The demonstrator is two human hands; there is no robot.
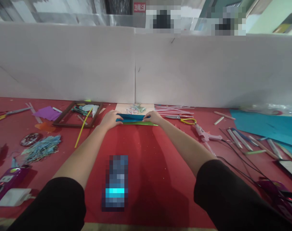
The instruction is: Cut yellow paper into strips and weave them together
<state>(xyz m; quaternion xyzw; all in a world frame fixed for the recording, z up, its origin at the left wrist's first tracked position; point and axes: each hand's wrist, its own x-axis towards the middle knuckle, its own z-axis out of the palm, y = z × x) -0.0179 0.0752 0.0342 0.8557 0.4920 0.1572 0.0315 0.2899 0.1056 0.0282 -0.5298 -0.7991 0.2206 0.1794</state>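
Both arms reach to the far side of the red table, where a strip of folded blue paper (130,118) is held between the hands. My left hand (111,120) grips its left end, fingers bent over the edge. At the opposite end my right hand (152,117) pinches the paper between thumb and fingers. A light green sheet (146,123) shows just under the blue one. Right behind lies a cream sheet (122,108) bearing a heap of small pale paper bits (136,109).
Left of the hands are a brown frame (94,123), a yellow strip (82,130) and a pile of blue strips (43,149). On the right lie yellow-handled scissors (188,121), a pink glue gun (205,133) with its cable, and glue sticks (242,139). A white partition (88,64) stands behind.
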